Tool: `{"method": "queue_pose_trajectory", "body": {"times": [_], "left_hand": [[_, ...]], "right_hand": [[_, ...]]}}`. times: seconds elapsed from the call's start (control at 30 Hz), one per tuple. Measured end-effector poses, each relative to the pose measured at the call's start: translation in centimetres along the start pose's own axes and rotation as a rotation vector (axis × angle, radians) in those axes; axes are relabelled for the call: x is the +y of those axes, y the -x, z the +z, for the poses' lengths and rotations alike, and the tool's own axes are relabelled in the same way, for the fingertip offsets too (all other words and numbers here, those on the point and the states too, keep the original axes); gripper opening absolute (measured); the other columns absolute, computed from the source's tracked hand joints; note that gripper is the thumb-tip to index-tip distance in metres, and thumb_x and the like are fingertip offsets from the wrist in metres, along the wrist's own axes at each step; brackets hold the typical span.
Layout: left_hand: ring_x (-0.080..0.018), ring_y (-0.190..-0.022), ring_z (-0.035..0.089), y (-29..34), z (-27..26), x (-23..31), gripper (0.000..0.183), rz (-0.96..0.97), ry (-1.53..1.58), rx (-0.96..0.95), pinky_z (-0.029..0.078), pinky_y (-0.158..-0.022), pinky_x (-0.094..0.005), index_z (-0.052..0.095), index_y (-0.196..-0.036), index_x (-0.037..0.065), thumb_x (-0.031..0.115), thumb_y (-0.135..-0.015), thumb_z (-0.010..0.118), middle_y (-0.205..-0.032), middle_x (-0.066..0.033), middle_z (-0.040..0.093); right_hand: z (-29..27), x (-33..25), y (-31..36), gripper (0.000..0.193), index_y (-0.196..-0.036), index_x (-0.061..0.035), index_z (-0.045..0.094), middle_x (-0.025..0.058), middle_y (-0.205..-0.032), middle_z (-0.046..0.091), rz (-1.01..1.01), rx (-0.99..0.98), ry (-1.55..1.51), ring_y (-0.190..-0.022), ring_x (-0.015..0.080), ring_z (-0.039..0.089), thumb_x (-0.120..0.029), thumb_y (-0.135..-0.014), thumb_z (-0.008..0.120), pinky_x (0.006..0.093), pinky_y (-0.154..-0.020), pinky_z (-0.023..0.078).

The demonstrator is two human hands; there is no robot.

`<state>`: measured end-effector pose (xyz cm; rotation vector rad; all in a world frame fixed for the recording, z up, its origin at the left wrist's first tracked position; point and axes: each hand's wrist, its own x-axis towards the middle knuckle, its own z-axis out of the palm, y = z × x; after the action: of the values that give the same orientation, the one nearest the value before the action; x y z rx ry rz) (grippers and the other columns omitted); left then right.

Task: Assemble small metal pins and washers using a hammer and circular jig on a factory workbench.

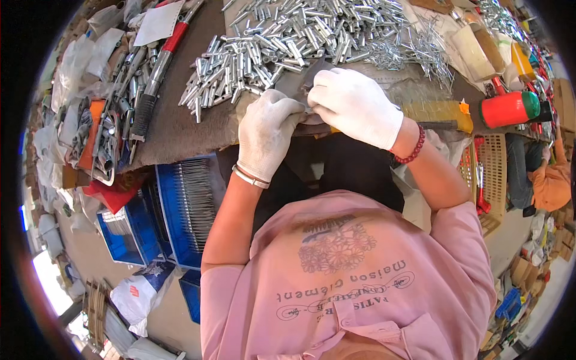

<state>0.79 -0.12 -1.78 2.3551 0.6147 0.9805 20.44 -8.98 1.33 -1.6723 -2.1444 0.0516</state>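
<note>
Both my hands wear white gloves and meet at the near edge of the bench (171, 141). My left hand (267, 133) is closed, with thumb and forefinger pinched toward the right hand. Just beside it, my right hand (355, 107) is also closed, its fingers bent down in a pinch. Whatever small piece lies between the fingertips is mostly hidden and too small to name. Right beyond the hands spreads a heap of short silvery metal tubes (264, 51). Thinner metal pins (414, 54) lie in a looser pile to its right.
A long red-and-black tool (157, 78) lies at left beside a bin of metal parts (99, 141). Blue crates (171, 240) with thin rods stand below. At right are a red-and-green cylinder (509, 110), a yellow basket (493, 180) and a person in orange (551, 186).
</note>
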Motion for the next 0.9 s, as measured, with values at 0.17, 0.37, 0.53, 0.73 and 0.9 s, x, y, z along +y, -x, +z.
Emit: {"method": "queue_pose_trajectory", "body": {"times": [0.17, 0.37, 0.53, 0.73, 0.9], "left_hand": [[-0.0313, -0.085, 0.068, -0.1, -0.1, 0.0, 0.011, -0.020, 0.012, -0.034, 0.054, -0.074, -0.0426, 0.075, -0.086, 0.013, 0.008, -0.078, 0.081, -0.088, -0.0071, 0.066], [-0.0322, -0.083, 0.068, -0.2, -0.2, 0.4, 0.009, -0.018, -0.011, -0.029, 0.054, -0.072, -0.0435, 0.075, -0.087, 0.011, 0.010, -0.081, 0.082, -0.088, -0.0086, 0.066], [-0.0323, -0.083, 0.068, -0.3, 0.0, 0.2, 0.009, -0.042, -0.058, -0.042, 0.054, -0.071, -0.0430, 0.075, -0.087, 0.011, 0.010, -0.081, 0.082, -0.088, -0.0088, 0.066], [-0.0324, -0.082, 0.068, -0.3, 0.0, 0.1, 0.009, -0.081, 0.076, -0.043, 0.053, -0.070, -0.0416, 0.075, -0.088, 0.010, 0.010, -0.083, 0.082, -0.089, -0.0085, 0.067], [-0.0322, -0.082, 0.068, -0.3, -0.2, 0.5, 0.011, -0.040, -0.046, -0.048, 0.054, -0.070, -0.0412, 0.075, -0.089, 0.010, 0.012, -0.082, 0.083, -0.090, -0.0085, 0.067]], "right_hand": [[-1.4, -0.3, -0.1, 0.013, -0.102, -0.0121, 0.070, 0.0069, -0.099, 0.063, 0.043, -0.103, 0.128, -0.095, 0.0285, 0.065, -0.016, -0.089, 0.071, 0.0406, -0.082, 0.055], [-2.0, 1.8, 3.7, 0.030, -0.118, -0.0112, 0.071, 0.0096, -0.104, 0.067, 0.358, -0.036, 0.248, -0.099, 0.0304, 0.068, -0.015, -0.088, 0.075, 0.0417, -0.086, 0.056], [-2.3, -0.3, 5.4, 0.040, -0.127, -0.0143, 0.072, 0.0102, -0.103, 0.067, 0.424, 0.252, -0.057, -0.089, 0.0316, 0.069, -0.007, -0.088, 0.075, 0.0394, -0.078, 0.057], [-2.8, -3.1, 6.5, 0.045, -0.128, -0.0241, 0.075, 0.0057, -0.103, 0.068, 0.335, 0.271, 0.164, -0.085, 0.0249, 0.070, -0.002, -0.089, 0.072, 0.0341, -0.073, 0.058], [-3.0, -3.0, 6.4, 0.044, -0.124, -0.0252, 0.077, 0.0036, -0.095, 0.068, 0.244, 0.253, 0.235, -0.081, 0.0227, 0.069, -0.005, -0.086, 0.071, 0.0334, -0.067, 0.057]]}}
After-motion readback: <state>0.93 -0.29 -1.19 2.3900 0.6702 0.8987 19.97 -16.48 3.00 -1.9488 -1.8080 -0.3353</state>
